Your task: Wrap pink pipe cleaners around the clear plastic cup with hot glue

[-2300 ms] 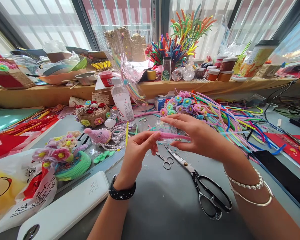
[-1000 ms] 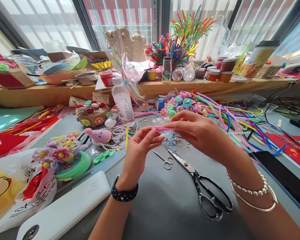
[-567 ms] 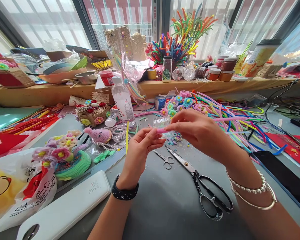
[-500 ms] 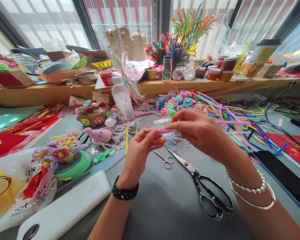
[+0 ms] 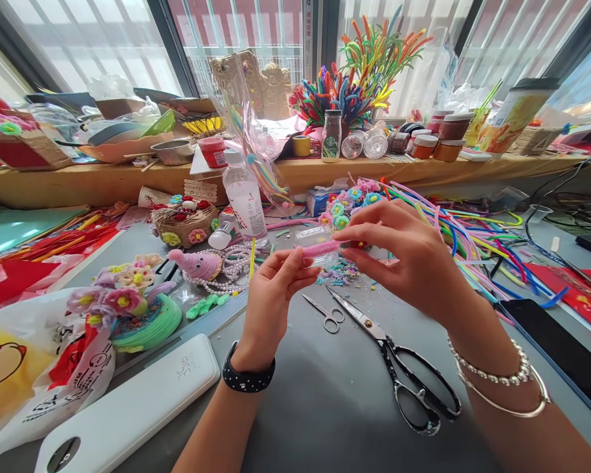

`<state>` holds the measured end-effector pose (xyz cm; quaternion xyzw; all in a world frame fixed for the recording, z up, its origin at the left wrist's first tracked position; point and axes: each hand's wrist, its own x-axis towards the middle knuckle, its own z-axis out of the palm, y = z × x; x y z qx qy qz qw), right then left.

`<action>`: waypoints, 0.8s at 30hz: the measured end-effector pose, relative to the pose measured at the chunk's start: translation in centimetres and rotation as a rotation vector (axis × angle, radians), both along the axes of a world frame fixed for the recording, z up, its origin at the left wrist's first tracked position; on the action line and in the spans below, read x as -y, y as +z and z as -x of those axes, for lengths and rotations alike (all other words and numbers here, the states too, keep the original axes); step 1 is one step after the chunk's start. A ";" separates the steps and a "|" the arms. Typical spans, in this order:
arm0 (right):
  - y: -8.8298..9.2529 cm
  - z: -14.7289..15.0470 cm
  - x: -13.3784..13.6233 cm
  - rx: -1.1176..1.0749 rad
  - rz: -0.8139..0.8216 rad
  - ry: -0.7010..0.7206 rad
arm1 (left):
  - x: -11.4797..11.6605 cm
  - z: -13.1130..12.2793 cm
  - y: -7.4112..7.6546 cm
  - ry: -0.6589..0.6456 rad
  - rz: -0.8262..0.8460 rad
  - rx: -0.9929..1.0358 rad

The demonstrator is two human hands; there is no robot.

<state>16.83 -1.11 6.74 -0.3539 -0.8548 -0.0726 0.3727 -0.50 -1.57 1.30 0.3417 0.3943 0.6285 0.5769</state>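
A short fuzzy pink pipe cleaner (image 5: 321,249) is pinched between thumb and fingers of my left hand (image 5: 276,289). My right hand (image 5: 398,256) has its index finger and thumb around the other end of it, the remaining fingers bent loosely above. Behind the piece lies a clear plastic box (image 5: 315,235), partly hidden. Small colourful clippings (image 5: 345,272) are scattered just below my right fingers. Small silver scissors (image 5: 325,314) and large black-handled scissors (image 5: 389,348) lie on the table beneath my hands.
At left are a white power bank (image 5: 138,401), a green pot of fuzzy flowers (image 5: 148,322) and a pink knitted figure (image 5: 197,264). A bottle (image 5: 245,203) stands behind. Long pipe cleaners (image 5: 467,243) spread at right near a phone (image 5: 561,348). Jars line the ledge (image 5: 295,174).
My right fingers have shifted toward the right end of the pink pipe cleaner and spread slightly, so more of it shows. My left hand has moved slightly left.
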 end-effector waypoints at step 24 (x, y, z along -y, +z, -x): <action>-2.6 -0.1 -4.3 -1.230 1.080 0.314 | 0.0 -1.0 -0.4 -0.116 0.105 0.089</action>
